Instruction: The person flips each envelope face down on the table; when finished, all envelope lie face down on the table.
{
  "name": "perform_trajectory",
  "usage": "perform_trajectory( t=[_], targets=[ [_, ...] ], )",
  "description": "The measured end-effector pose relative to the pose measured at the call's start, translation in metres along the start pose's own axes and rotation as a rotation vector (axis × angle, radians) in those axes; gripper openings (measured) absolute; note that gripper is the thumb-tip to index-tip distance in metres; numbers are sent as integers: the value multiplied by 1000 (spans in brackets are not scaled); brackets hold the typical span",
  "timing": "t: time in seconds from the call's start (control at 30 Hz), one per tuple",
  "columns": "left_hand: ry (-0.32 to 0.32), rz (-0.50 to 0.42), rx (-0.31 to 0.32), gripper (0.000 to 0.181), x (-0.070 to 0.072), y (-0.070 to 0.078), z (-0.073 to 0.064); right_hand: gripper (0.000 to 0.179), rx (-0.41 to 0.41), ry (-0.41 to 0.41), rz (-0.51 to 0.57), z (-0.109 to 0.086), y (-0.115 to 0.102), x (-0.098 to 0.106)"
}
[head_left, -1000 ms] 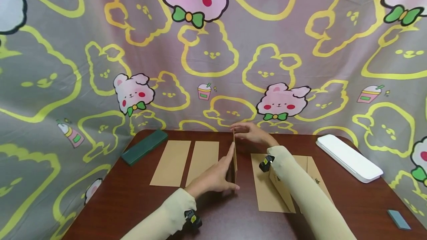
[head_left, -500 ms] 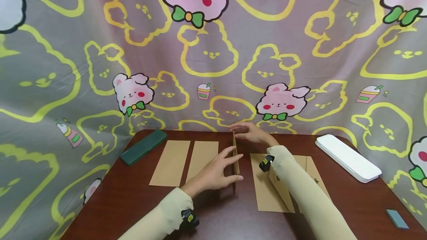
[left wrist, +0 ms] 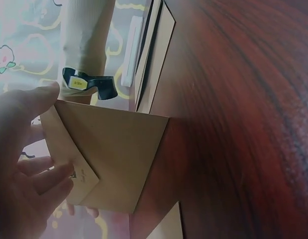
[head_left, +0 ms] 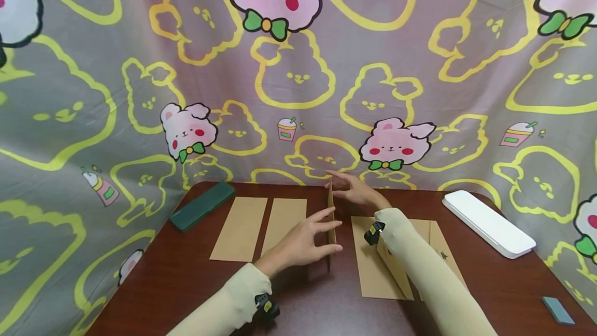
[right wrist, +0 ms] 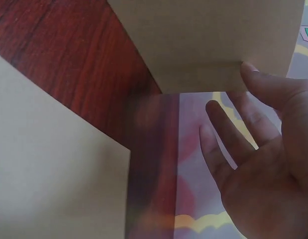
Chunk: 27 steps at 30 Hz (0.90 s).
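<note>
A kraft-paper envelope (left wrist: 119,149) stands on its long edge mid-table, seen nearly edge-on in the head view. Its pointed flap (left wrist: 69,149) carries small dark print. My left hand (head_left: 298,242) holds the near end: the thumb is at the near edge, and the other fingers lie over the flap in the left wrist view. At the far end, my right hand (head_left: 356,191) pinches the envelope, thumb (right wrist: 251,72) on its plain face and index finger behind the edge. The remaining right fingers are spread apart.
Two flat kraft envelopes (head_left: 239,229) lie left of the hands. More printed kraft envelopes (head_left: 366,268) lie under the right forearm. A dark green case (head_left: 202,206) is at the back left, a white case (head_left: 487,222) at the right, a small blue-grey block (head_left: 557,310) near the right edge.
My left hand's fingers have spread and shifted across the envelope's top edge, with the thumb slightly higher in view. The envelope stays upright; my right hand has barely moved.
</note>
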<state>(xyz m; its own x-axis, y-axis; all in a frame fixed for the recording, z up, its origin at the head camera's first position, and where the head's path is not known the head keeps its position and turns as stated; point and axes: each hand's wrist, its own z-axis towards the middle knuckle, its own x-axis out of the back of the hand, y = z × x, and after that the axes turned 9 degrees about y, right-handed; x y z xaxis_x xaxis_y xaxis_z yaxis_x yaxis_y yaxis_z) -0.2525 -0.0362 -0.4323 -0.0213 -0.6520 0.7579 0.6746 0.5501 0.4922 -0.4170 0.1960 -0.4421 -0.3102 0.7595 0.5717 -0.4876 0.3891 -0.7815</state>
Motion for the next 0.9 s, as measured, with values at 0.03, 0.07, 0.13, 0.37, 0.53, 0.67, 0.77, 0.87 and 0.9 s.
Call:
perform_trajectory(
  t=[0.03, 0.07, 0.13, 0.37, 0.53, 0.67, 0.77, 0.87, 0.9],
  targets=[
    [-2, -1, 1, 56, 0, 0, 0, 61, -8, -2, 7, 0, 1, -1],
    [-5, -1, 1, 56, 0, 0, 0, 58, -18, -3, 14, 0, 2, -2],
    [-7, -8, 3, 57, 0, 0, 1, 51, -35, -8, 6, 0, 3, -4],
    [-19, -27, 3, 58, 1, -2, 2, 41, -102, -14, -82, -1, 4, -11],
    [-26, -28, 15, 59, 2, -3, 1, 36, -164, -51, -87, 0, 12, -19],
    [-27, -31, 13, 60, 3, -4, 0, 32, -178, -72, -131, 2, 16, -24],
    [-29, -26, 10, 62, 5, -4, 0, 32, -187, -74, -136, 3, 15, -25],
    [-32, -22, 6, 64, 5, -5, 0, 31, -185, -76, -128, 3, 15, -24],
    [-32, -21, 5, 63, 5, -5, 0, 29, -183, -77, -130, 3, 15, -24]
  ],
)
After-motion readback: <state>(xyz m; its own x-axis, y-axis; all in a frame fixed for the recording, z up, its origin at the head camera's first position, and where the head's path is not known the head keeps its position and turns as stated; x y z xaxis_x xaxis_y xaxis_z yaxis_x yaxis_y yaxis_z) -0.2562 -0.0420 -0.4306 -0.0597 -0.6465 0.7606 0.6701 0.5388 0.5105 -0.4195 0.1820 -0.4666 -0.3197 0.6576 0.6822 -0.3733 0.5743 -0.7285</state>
